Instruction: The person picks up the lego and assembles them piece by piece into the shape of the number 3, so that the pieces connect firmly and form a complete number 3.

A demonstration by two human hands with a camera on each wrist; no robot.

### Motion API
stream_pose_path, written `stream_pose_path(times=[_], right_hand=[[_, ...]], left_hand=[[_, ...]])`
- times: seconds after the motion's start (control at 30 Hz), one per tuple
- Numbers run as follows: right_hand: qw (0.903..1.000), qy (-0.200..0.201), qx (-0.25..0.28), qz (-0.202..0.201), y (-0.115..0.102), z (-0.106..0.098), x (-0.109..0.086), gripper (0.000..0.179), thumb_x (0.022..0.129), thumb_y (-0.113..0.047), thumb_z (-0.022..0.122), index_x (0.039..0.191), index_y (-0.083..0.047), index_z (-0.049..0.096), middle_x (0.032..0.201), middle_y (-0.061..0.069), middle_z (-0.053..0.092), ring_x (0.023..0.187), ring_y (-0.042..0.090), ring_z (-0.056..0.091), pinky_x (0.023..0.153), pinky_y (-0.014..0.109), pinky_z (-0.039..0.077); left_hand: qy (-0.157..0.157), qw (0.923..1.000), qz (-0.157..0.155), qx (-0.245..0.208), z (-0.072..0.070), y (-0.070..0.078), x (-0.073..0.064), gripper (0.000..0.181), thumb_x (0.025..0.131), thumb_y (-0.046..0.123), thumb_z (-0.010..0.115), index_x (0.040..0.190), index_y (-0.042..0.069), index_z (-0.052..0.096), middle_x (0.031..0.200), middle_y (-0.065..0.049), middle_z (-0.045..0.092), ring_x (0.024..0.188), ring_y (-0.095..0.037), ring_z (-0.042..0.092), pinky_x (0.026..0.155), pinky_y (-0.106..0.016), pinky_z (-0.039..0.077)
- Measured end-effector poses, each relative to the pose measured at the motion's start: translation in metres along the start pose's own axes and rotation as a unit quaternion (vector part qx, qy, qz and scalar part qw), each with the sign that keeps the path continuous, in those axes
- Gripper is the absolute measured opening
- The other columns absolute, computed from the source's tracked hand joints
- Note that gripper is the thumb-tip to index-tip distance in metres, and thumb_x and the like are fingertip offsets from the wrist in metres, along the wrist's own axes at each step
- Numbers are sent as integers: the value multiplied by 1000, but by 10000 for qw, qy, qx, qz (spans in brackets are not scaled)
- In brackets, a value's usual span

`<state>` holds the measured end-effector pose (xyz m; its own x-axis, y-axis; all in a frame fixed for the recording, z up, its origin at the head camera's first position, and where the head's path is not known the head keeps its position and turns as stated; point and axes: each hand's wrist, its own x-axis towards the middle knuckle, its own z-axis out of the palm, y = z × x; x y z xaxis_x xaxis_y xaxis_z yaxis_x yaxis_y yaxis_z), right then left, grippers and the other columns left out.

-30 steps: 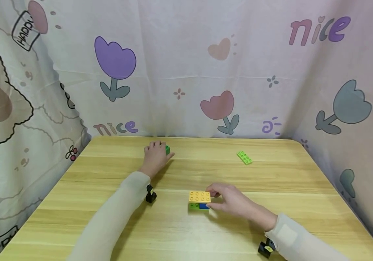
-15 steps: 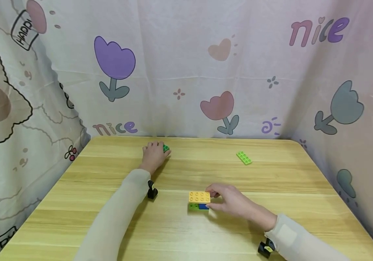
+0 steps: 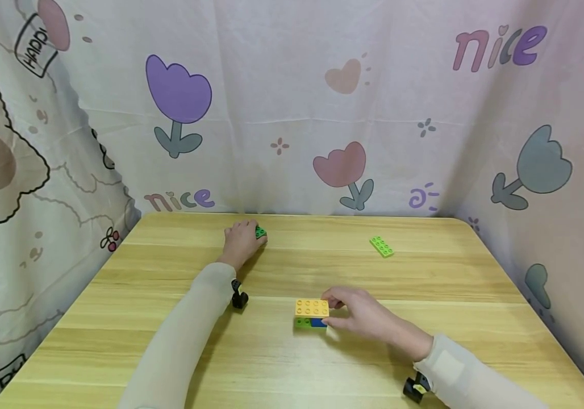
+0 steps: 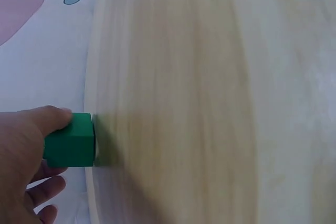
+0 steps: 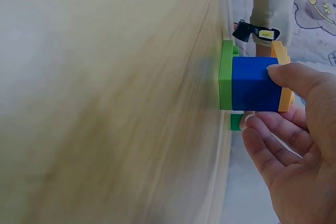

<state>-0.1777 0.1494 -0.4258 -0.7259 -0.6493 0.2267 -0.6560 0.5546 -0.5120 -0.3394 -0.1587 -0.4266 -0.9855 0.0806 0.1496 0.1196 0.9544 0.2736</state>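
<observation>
Spanning the scene, the wooden table (image 3: 276, 369) bears a brick stack (image 3: 312, 313) at near centre, its right end pinched by the right hand (image 3: 357, 311), and, far left, a green block (image 4: 71, 142) pinched by the left hand (image 3: 241, 243). Pressing the overhanging left end of the yellow top (image 3: 312, 307) might pry it off the blue block (image 5: 253, 84), and a loose pinch might drop the green block past the far edge. Counted: one table, two hands, one three-piece stack, one loose lime brick (image 3: 382, 246) far right, one green block.
</observation>
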Motion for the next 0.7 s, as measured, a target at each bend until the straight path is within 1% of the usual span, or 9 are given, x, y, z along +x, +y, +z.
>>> stream_pose_path(times=[0.3, 0.43, 0.57, 0.7], right_hand=[[10000, -24, 80, 32, 1, 0, 0, 35, 87, -28, 76, 115, -11, 64, 103, -4, 67, 91, 11, 64, 81, 29, 53], [10000, -25, 80, 28, 0, -1, 0, 37, 87, -29, 76, 116, -10, 64, 104, -3, 67, 91, 12, 64, 82, 29, 53], [10000, -25, 64, 25, 0, -1, 0, 38, 87, -30, 76, 116, -10, 64, 104, -3, 67, 91, 12, 64, 82, 29, 53], [10000, -6, 49, 44, 0, -1, 0, 37, 87, -30, 76, 116, -10, 65, 104, -3, 67, 91, 12, 64, 82, 29, 53]], left_hand=[[7, 9996, 280, -16, -6, -1, -2, 48, 95, 39, 62, 127, 4, 55, 117, -18, 60, 99, -33, 52, 84, -48, 39], [14, 9992, 386, -105, -12, 1, -5, 47, 94, 39, 63, 126, 5, 57, 115, -17, 60, 96, -32, 52, 82, -46, 38], [-24, 9987, 466, -227, -20, 4, -8, 45, 94, 37, 65, 124, 5, 58, 112, -15, 61, 94, -30, 52, 82, -47, 38], [-40, 9977, 593, -327, -25, 7, -8, 42, 93, 36, 65, 120, 4, 59, 104, -12, 62, 89, -28, 53, 85, -49, 40]])
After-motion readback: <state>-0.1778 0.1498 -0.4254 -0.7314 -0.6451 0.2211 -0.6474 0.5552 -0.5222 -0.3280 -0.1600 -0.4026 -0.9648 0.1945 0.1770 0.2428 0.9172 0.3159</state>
